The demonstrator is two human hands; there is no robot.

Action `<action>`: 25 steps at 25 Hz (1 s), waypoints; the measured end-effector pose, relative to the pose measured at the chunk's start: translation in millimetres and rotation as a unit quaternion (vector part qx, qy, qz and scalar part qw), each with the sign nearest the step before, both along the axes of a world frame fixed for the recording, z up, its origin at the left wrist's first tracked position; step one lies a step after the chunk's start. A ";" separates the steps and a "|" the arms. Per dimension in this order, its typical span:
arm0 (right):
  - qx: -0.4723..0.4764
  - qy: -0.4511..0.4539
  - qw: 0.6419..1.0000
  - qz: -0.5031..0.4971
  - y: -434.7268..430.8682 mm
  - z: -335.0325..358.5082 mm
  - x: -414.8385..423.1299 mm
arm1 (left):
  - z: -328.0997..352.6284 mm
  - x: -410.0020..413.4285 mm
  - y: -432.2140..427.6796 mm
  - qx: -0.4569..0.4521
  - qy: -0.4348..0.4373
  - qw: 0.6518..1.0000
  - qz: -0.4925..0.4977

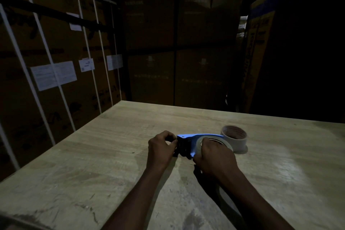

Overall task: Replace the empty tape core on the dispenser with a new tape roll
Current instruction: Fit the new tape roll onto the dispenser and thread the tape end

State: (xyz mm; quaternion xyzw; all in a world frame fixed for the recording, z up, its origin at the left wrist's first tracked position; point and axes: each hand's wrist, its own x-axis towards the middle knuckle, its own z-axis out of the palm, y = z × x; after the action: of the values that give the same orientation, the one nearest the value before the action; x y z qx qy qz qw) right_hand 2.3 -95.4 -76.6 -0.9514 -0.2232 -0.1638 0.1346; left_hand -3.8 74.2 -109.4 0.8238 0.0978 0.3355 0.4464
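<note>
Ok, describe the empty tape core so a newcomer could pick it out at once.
Start at the pale wooden table and find the blue dispenser both hands are working on near its middle. Just beyond it, to the right, the empty tape core stands alone on end. It is a bare, hollow cardboard ring, untouched, unlike the new roll under the right hand.
</note>
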 end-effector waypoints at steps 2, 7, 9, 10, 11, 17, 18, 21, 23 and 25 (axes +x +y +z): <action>0.001 -0.002 1.000 0.001 -0.6 0.5 -0.5 | 0.7 -0.5 -0.6 -0.003 0.007 1.000 -0.001; 0.002 -0.011 1.000 0.012 -0.4 -0.3 0.0 | 1.8 0.2 -0.8 -0.014 0.009 1.000 -0.005; 0.002 -0.009 1.000 0.014 -0.3 -0.8 0.8 | 2.0 0.1 -1.0 -0.016 0.003 1.000 -0.002; 0.001 -0.009 1.000 0.015 -0.2 -1.1 1.1 | 2.1 0.1 -1.1 -0.018 0.001 1.000 -0.003; 0.002 -0.010 1.000 0.015 -0.4 -1.7 1.2 | 2.2 -0.1 -1.3 -0.022 0.000 1.000 -0.004; 0.002 -0.020 1.000 0.017 -1.0 -3.4 2.4 | 3.3 -1.4 -1.8 -0.013 0.016 1.000 -0.004; 0.000 -0.018 1.000 0.017 -0.8 -3.5 2.5 | 3.2 -1.1 -1.8 -0.014 0.021 1.000 -0.006; 0.000 -0.013 1.000 0.016 0.1 -2.8 2.2 | 3.2 -2.0 -1.5 -0.011 0.037 0.999 -0.006; 0.002 -0.009 1.000 0.017 0.0 -1.9 1.4 | 3.1 -2.1 -1.2 -0.013 0.037 0.999 -0.004; 0.001 -0.008 1.000 0.017 -0.2 -1.4 1.2 | 3.6 -2.3 -1.2 -0.015 0.036 0.999 0.001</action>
State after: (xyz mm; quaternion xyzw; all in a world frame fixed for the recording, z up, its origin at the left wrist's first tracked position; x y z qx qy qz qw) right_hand 3.5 -95.6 -78.0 -0.9462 -0.2399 -0.1690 0.1364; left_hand -6.0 73.0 -105.8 0.8286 0.1195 0.3048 0.4542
